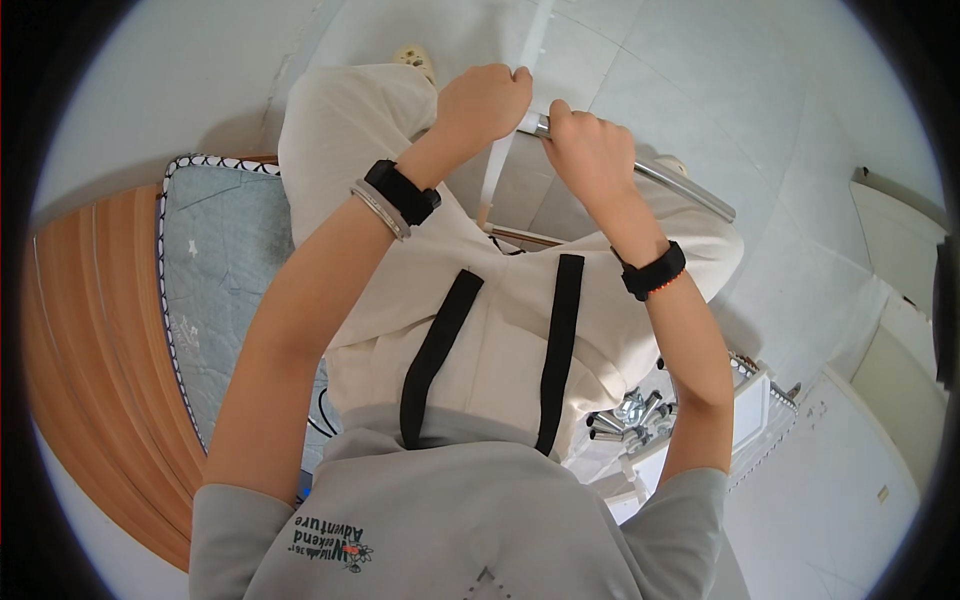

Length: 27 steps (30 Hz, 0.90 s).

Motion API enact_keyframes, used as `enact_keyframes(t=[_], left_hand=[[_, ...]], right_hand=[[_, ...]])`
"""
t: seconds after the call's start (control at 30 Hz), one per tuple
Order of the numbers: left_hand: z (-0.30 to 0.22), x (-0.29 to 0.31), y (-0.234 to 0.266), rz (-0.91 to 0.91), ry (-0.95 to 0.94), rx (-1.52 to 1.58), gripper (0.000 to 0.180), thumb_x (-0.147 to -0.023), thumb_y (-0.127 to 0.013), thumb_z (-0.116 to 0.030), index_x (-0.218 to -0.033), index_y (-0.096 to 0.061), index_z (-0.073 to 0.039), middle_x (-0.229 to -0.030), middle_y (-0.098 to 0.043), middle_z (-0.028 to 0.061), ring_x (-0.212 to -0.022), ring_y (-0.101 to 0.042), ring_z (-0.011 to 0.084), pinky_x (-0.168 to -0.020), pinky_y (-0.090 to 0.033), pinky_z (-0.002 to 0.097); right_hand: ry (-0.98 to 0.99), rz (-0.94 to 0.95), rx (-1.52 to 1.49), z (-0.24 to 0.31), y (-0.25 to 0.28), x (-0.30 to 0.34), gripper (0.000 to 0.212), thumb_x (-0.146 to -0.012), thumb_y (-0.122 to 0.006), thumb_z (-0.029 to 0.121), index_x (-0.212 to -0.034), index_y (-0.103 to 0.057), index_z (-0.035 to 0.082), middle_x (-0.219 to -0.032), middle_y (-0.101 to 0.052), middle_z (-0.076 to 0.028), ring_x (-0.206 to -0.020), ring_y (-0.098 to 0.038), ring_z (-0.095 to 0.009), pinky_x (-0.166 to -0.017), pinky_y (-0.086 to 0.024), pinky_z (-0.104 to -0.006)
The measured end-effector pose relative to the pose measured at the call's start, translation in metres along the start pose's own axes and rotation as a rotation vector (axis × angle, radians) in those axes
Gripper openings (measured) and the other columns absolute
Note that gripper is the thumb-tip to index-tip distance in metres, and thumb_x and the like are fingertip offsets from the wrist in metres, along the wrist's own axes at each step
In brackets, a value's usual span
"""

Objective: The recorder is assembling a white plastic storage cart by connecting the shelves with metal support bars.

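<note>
In front of my knees, my left hand (485, 103) is closed around a long, thin white bar (500, 165) that runs steeply past my fist, above and below it. My right hand (592, 150) grips a shiny metal tube (690, 188), which slants down to the right across my right thigh. The left end of this tube meets a short white piece (530, 122) between my two fists. I cannot tell whether that piece is part of the bar or a separate joint. My fingers hide the parts they wrap around.
Left of me, a blue-grey quilted pad (225, 245) with patterned trim lies beside slatted wood (110, 340). By my right elbow, several short metal tube pieces (630, 420) lie near a white frame (755, 415). Grey tiled floor (660, 60) stretches ahead, and a white panel (850, 460) stands at right.
</note>
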<state>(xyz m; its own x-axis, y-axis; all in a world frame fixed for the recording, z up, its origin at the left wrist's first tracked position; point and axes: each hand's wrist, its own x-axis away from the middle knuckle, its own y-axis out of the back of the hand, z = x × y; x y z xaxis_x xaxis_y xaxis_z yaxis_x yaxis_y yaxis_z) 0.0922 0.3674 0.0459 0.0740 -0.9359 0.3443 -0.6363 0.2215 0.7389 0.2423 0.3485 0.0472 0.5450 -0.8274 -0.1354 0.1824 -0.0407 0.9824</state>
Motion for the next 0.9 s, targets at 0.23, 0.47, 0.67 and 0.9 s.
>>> enact_keyframes(t=[0.23,0.47,0.67,0.9], left_hand=[[-0.001,0.006,-0.013,-0.136,-0.108,-0.144,0.043,-0.088,-0.034,-0.029,-0.068,-0.059,0.000,-0.069,-0.060,0.0182,-0.067,-0.058,0.0371,-0.063,-0.046,0.0447],[-0.010,0.016,-0.010,-0.146,-0.031,-0.161,0.045,-0.088,-0.031,-0.029,-0.069,-0.060,0.000,-0.070,-0.061,0.0202,-0.067,-0.058,0.0396,-0.063,-0.047,0.0462],[-0.012,0.012,-0.011,-0.180,0.003,-0.186,0.045,-0.087,-0.031,-0.028,-0.068,-0.061,-0.001,-0.069,-0.061,0.0194,-0.066,-0.058,0.0394,-0.062,-0.047,0.0461],[0.016,-0.023,-0.013,-0.403,-0.576,-0.513,0.040,-0.084,-0.040,-0.025,-0.056,-0.057,-0.003,-0.058,-0.058,0.0162,-0.056,-0.059,0.0333,-0.048,-0.046,0.0418]], right_hand=[[-0.065,0.067,0.014,0.002,-0.001,0.000,0.016,-0.070,-0.065,0.016,-0.067,-0.053,0.006,-0.054,-0.057,-0.010,-0.046,-0.057,-0.028,-0.042,-0.045,-0.0353],[-0.026,0.175,-0.035,0.001,0.010,-0.002,0.010,-0.065,-0.062,0.009,-0.061,-0.055,0.004,-0.059,-0.060,-0.014,-0.053,-0.061,-0.030,-0.046,-0.049,-0.0352],[-0.027,0.231,-0.058,-0.001,0.012,-0.014,0.009,-0.065,-0.061,0.010,-0.061,-0.058,0.003,-0.060,-0.059,-0.016,-0.052,-0.060,-0.032,-0.046,-0.048,-0.0377],[-0.100,0.152,-0.060,-0.003,0.008,-0.027,0.010,-0.066,-0.063,0.013,-0.063,-0.062,0.004,-0.062,-0.061,-0.015,-0.056,-0.062,-0.031,-0.049,-0.050,-0.0382]])
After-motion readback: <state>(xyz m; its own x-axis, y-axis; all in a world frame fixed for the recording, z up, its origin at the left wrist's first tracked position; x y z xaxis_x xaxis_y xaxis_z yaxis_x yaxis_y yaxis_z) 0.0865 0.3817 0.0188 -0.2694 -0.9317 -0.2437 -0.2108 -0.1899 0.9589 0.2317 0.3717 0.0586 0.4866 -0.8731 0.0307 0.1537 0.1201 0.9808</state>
